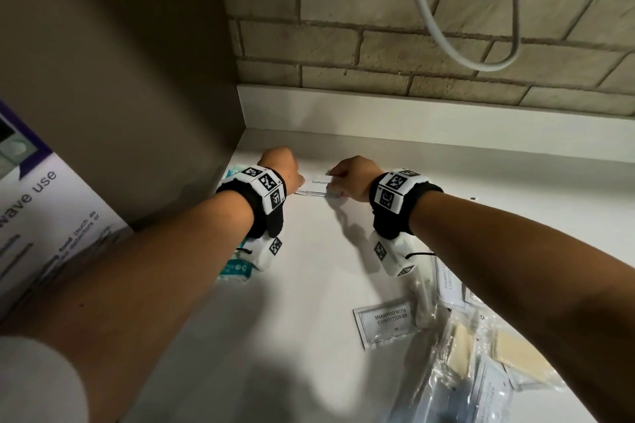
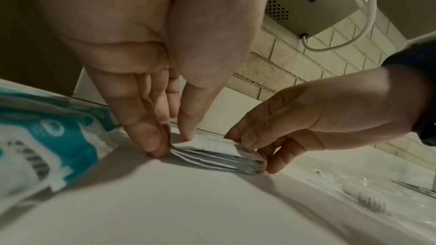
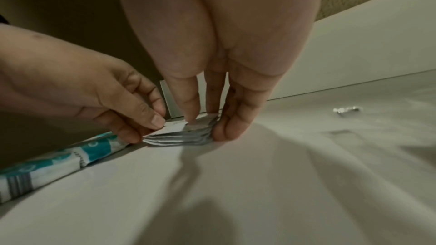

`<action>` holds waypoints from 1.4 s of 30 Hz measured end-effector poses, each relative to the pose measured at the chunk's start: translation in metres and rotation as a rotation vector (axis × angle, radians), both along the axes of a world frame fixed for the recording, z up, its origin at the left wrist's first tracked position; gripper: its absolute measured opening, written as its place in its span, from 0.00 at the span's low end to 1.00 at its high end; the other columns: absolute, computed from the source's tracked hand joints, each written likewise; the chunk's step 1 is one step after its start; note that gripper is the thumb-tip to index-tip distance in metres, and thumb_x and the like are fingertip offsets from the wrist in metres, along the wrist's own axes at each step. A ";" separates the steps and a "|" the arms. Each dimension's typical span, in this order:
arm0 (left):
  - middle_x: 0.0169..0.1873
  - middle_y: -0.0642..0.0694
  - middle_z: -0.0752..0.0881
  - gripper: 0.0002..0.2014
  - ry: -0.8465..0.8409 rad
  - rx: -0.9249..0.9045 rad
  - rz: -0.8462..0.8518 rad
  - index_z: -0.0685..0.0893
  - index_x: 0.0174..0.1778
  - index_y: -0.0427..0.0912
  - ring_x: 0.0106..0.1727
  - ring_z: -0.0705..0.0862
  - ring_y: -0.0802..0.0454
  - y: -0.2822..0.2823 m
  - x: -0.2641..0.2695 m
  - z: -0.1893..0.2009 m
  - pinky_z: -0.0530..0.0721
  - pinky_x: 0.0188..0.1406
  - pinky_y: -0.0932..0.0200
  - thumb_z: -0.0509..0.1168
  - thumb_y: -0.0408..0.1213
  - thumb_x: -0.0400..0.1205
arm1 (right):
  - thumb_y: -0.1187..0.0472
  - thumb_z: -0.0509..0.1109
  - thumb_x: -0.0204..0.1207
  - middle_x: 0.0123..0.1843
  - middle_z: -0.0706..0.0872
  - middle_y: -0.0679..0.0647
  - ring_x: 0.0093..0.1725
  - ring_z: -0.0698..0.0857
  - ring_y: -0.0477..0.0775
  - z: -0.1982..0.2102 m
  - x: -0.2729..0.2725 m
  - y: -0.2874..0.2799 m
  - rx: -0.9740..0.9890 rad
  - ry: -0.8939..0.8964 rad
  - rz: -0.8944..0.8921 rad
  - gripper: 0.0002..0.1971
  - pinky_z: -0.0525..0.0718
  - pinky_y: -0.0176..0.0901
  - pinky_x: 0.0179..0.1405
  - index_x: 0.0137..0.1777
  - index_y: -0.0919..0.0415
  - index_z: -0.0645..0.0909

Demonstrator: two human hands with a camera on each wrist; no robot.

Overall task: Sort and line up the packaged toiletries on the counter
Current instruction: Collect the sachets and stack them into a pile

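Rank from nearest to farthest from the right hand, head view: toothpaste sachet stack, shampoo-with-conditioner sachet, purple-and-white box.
1. Toothpaste sachet stack: pinched by the right hand, with the left hand on its other end, near the back wall.
2. Shampoo-with-conditioner sachet: on the counter, nearer the person.
3. Purple-and-white box: far left.

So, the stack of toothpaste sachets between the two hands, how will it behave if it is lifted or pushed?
The stack of toothpaste sachets is several thin flat packets whose edges fan apart at the left hand, so it will probably splay or slide apart unless pinched. The wrappers look glossy, so likely slippery. It seems light, and pushed along the counter it should slide, not roll.
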State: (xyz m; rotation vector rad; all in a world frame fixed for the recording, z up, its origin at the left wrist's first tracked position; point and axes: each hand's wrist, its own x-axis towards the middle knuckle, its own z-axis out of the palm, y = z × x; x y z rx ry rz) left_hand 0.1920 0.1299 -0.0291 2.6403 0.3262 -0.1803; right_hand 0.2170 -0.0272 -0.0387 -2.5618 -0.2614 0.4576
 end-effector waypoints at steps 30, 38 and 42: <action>0.61 0.42 0.81 0.26 0.177 0.259 -0.543 0.82 0.65 0.37 0.57 0.85 0.41 -0.136 -0.187 0.009 0.85 0.56 0.50 0.75 0.48 0.75 | 0.63 0.73 0.76 0.57 0.86 0.47 0.50 0.85 0.50 0.047 -0.159 -0.149 -0.440 0.014 0.270 0.13 0.85 0.46 0.57 0.58 0.50 0.86; 0.55 0.40 0.86 0.19 0.223 0.231 -0.439 0.83 0.57 0.38 0.54 0.86 0.41 -0.141 -0.189 0.011 0.85 0.53 0.51 0.75 0.43 0.74 | 0.61 0.82 0.64 0.64 0.78 0.53 0.65 0.78 0.58 0.025 -0.139 -0.148 -0.728 -0.114 0.345 0.32 0.83 0.54 0.59 0.68 0.48 0.76; 0.55 0.41 0.84 0.17 0.217 0.150 -0.360 0.79 0.56 0.40 0.54 0.85 0.40 -0.137 -0.187 0.009 0.84 0.52 0.51 0.74 0.42 0.76 | 0.57 0.88 0.50 0.53 0.80 0.43 0.48 0.83 0.51 -0.004 -0.100 -0.162 -0.701 -0.113 0.347 0.34 0.87 0.50 0.45 0.50 0.35 0.72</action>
